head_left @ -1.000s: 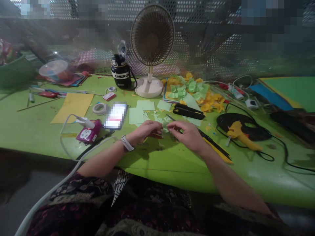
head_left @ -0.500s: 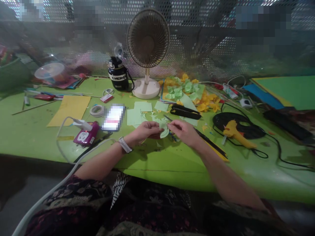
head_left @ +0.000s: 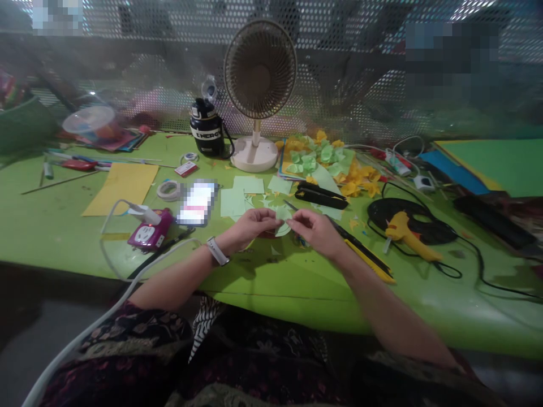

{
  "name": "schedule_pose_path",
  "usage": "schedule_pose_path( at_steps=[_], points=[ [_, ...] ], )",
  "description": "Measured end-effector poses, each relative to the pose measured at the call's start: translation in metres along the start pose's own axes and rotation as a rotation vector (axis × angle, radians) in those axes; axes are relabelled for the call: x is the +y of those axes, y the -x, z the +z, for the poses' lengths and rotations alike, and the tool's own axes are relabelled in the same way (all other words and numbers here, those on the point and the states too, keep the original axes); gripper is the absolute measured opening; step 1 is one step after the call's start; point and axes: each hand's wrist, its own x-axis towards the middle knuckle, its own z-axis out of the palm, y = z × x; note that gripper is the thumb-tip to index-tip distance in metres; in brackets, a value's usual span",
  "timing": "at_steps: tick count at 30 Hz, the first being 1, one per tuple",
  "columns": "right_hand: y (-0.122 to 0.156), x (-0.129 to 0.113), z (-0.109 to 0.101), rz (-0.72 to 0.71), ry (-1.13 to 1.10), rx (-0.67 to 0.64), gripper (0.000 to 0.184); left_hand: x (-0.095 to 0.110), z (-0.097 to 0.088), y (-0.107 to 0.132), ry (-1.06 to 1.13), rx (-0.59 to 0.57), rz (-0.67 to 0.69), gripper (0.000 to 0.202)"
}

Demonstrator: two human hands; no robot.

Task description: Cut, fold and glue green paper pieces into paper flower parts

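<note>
Two hands meet over the near part of the green table (head_left: 63,237). Head view: the left hand (head_left: 254,223) and the right hand (head_left: 316,230) each pinch one pale green paper piece (head_left: 283,217) between thumb and fingertips, just above the tabletop (both grips are closed on it). We judge the step in hand to be shaping or folding this cut-out; the next move calls for a fine, steady pinch, since the paper looks thin. Nearby lie a phone (head_left: 197,202), a tape roll (head_left: 168,190), a yellow glue gun (head_left: 405,229) and paper flowers (head_left: 331,161). A desk fan (head_left: 259,68) and a black bottle (head_left: 206,133) stand before a perforated screen (head_left: 360,85).
</note>
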Motion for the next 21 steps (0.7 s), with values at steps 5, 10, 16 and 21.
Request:
schedule_pose_path(
  at_steps=[5,10,16,21],
  points=[
    [-0.0035,0.0043,-0.0007,0.052,-0.122,-0.032,0.043,0.0027,-0.0018,0.0006,-0.04,-0.026,-0.008,0.022],
    [-0.0051,0.0028,-0.0038,0.128,-0.197,-0.078,0.045,0.007,-0.005,0.0003,-0.103,-0.017,-0.005,0.022],
    [-0.0048,0.0031,-0.003,0.124,-0.198,-0.086,0.042,0.0033,-0.0078,-0.002,-0.199,-0.044,0.02,0.024],
    [-0.0048,0.0023,-0.0031,0.14,-0.192,-0.099,0.041,0.0017,-0.0089,-0.0031,-0.252,-0.083,0.012,0.03]
  ],
)
